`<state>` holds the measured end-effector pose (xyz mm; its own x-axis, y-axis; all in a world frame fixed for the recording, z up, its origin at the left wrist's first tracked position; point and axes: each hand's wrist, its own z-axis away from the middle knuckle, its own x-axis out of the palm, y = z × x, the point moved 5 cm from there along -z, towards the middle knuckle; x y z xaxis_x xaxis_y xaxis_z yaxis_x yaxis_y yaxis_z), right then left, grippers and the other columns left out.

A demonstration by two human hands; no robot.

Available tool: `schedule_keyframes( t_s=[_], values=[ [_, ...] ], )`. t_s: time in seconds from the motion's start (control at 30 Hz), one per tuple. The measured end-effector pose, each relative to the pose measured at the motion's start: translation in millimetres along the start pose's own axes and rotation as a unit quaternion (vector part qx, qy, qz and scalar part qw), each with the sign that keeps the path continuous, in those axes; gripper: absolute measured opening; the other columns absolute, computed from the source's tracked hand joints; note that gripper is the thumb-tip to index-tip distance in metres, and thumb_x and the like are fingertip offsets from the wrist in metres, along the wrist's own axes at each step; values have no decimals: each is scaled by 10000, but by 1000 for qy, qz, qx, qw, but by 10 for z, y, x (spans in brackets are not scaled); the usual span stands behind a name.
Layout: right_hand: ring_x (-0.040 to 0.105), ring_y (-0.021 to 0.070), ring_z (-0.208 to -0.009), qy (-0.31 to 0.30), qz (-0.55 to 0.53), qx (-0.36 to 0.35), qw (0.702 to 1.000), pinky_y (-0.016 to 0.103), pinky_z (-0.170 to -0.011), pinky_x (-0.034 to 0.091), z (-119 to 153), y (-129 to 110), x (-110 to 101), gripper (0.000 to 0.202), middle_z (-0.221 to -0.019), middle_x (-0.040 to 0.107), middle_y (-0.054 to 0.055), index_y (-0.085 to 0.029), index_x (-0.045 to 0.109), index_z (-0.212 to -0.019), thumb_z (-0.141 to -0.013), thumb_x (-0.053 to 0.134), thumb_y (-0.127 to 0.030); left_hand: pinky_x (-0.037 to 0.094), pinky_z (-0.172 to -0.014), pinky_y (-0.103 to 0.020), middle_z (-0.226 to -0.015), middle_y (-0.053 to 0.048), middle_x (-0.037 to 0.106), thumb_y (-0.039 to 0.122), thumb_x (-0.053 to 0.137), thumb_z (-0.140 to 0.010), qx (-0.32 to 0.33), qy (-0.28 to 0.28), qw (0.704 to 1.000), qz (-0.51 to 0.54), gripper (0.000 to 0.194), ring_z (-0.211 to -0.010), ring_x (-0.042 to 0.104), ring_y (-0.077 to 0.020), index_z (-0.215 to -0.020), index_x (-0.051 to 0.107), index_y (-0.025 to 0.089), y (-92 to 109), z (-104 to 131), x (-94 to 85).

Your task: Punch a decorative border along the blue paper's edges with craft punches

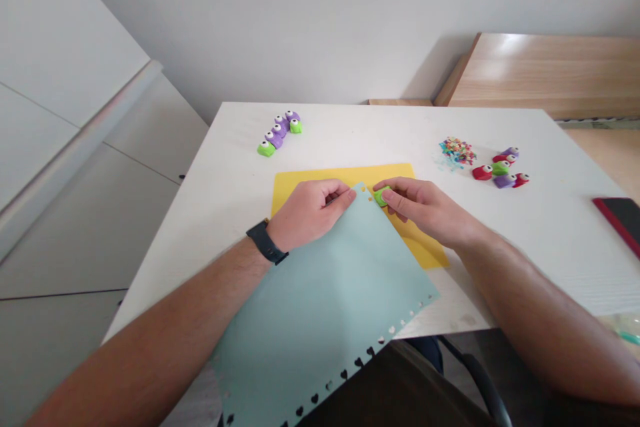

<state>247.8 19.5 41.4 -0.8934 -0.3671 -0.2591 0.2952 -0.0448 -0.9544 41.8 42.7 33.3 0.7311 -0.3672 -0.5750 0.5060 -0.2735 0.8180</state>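
Observation:
A large light-blue sheet (pixel 340 280) lies at an angle over a yellow sheet (pixel 295 183), its near corner reaching past the table's front edge. Heart-shaped holes run along its lower right edge, and small cutouts show near its far corner. My left hand (pixel 317 210) pinches the blue sheet close to that corner. In my right hand (pixel 417 207), between thumb and fingers, is a small green punch (pixel 383 196) at the sheet's right edge, just beside the cutouts. Whether the paper sits inside the punch is too small to tell.
Purple and green punches (pixel 275 137) stand at the table's back left. To the right are a pile of colourful paper bits (pixel 457 151) and red, purple and green punches (pixel 501 169). A dark phone-like object with a red edge (pixel 620 217) lies far right.

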Motion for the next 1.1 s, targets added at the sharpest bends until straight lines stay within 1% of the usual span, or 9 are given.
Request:
schedule_keyframes(
  t_s=[0.27,0.47,0.63,0.83,0.97,1.1],
  values=[
    [567,160,-784,-8,-18,0,1000,325,-706,435,0,-11,18,417,-921,707,48,-163,723,-1116,-967,668,-548,356,-573,-257,-695,19,633,536,553,-1025,0,2,1000,-1,442,-616,502,-120,-854,732,170,-3,1,1],
    [564,159,-778,-6,-12,-9,1000,328,-710,437,15,-45,2,406,-913,701,44,-169,741,-1123,-972,666,-537,362,-577,-258,-710,11,648,538,550,-1025,2,2,1000,-1,444,-629,520,-126,-854,731,169,8,2,-3],
    [574,169,-794,-10,-10,1,1000,333,-722,456,18,-40,1,427,-902,698,45,-169,741,-1137,-970,666,-554,370,-574,-252,-710,10,651,544,555,-1019,-1,2,1000,5,448,-627,517,-126,-861,739,166,14,1,3],
    [598,175,-817,-39,-36,13,998,333,-742,490,26,-25,47,427,-924,708,46,-178,738,-1156,-958,690,-554,372,-572,-249,-714,7,653,532,556,-1018,-2,5,1000,7,435,-630,513,-127,-872,741,166,-4,13,4],
    [644,207,-851,-54,-32,28,998,357,-746,534,42,11,65,438,-955,740,53,-214,740,-1193,-940,716,-570,379,-578,-249,-710,13,648,523,555,-1021,-1,6,1000,10,425,-628,512,-123,-868,735,170,1,10,6],
    [673,223,-862,-72,-29,37,996,361,-729,555,51,42,83,400,-942,751,51,-228,749,-1149,-923,745,-558,393,-585,-250,-721,9,664,518,566,-1016,2,8,1000,13,414,-638,525,-127,-874,734,168,28,7,-1]
  ],
)
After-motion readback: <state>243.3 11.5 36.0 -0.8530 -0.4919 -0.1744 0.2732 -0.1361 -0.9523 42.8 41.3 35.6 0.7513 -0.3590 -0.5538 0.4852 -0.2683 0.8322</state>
